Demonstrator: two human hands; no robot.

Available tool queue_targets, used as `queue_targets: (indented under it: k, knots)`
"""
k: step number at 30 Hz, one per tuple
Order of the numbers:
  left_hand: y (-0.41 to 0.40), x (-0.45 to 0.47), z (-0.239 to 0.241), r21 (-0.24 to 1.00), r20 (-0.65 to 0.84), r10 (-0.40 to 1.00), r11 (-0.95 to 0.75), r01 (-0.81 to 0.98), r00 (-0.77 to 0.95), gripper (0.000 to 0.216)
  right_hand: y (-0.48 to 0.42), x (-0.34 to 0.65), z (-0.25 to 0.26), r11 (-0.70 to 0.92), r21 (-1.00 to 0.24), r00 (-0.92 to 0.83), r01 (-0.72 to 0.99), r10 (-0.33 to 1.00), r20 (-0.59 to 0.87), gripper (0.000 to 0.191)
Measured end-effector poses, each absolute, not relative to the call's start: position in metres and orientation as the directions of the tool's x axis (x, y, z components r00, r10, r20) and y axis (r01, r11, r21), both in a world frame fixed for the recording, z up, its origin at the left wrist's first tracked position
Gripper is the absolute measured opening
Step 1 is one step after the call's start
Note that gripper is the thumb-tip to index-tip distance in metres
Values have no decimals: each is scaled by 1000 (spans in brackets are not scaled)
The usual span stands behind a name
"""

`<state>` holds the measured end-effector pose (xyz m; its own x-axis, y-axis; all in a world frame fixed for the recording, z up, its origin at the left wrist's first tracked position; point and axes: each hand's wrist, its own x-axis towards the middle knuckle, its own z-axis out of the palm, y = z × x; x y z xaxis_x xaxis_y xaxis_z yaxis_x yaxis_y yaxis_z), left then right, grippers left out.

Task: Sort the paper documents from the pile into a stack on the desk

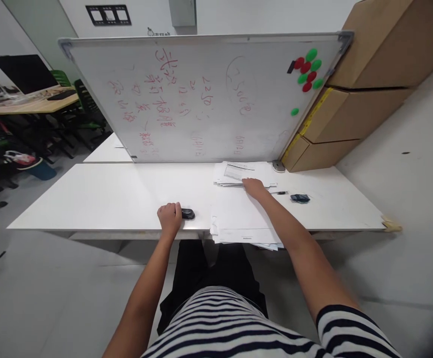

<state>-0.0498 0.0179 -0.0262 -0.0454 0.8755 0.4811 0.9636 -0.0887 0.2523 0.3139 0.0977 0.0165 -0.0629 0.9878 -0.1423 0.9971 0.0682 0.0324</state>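
My left hand (169, 217) is closed around the end of a small dark stapler (187, 214) lying near the front edge of the white table (100, 196). My right hand (254, 187) lies flat with fingers out on the near edge of a far stack of printed papers (234, 174). A second, larger stack of white papers (238, 221) sits under my right forearm and overhangs the table's front edge.
A whiteboard (201, 94) with red writing and red and green magnets (307, 69) leans at the table's back. Cardboard boxes (369, 74) are stacked at the right. A black pen (279, 192) and a small dark object (300, 198) lie right of the papers. Desks and chairs stand at the left.
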Motion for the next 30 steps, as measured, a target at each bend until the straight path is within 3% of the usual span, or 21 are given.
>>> queue_targets:
  k: [11, 30]
  knots:
    - [18, -50, -26, 287, 467, 882, -91, 954, -56, 39, 97, 325, 22, 117, 136, -102, 984, 989, -108, 29]
    - [17, -50, -25, 289, 472, 880, -88, 953, -62, 39, 90, 334, 11, 141, 30, -141, 990, 990, -16, 28]
